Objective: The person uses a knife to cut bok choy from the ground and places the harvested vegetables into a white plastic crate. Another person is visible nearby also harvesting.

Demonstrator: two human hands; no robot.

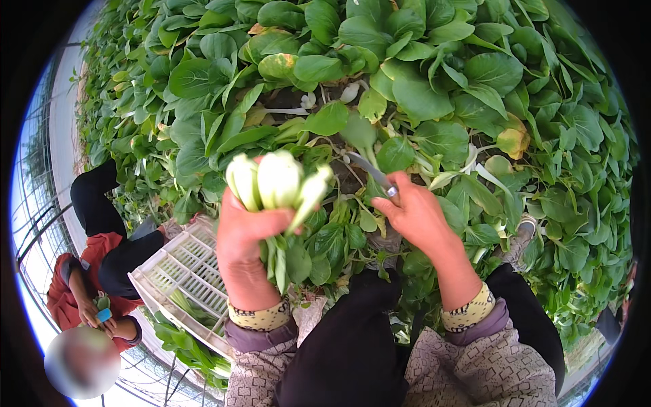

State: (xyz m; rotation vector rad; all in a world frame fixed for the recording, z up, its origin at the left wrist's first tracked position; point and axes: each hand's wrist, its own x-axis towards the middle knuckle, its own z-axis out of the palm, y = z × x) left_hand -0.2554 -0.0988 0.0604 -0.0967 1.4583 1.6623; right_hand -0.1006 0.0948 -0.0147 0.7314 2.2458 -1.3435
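Note:
Several pale-stemmed bok choy heads (pixel 278 180) are bunched in my left hand (pixel 249 229), stem ends up and leaves hanging below my fingers. My right hand (pixel 419 211) grips a knife (pixel 374 170) by its handle, which is mostly hidden in my palm. Its curved metal blade points up and to the left, over the plants and apart from the bunch. Beneath both hands, loose leaves and cut stems lie among the standing bok choy plants (pixel 325 244). A bit of dark soil (pixel 348 175) shows near the blade.
A white slatted plastic crate (pixel 196 244) stands left of my left forearm, with leafy greens (pixel 190 308) inside. More greens (pixel 185 351) lie beside it. Another person (pixel 96 285) in a red top crouches beyond the crate. Dense leafy plants (pixel 432 61) spread ahead and to the right.

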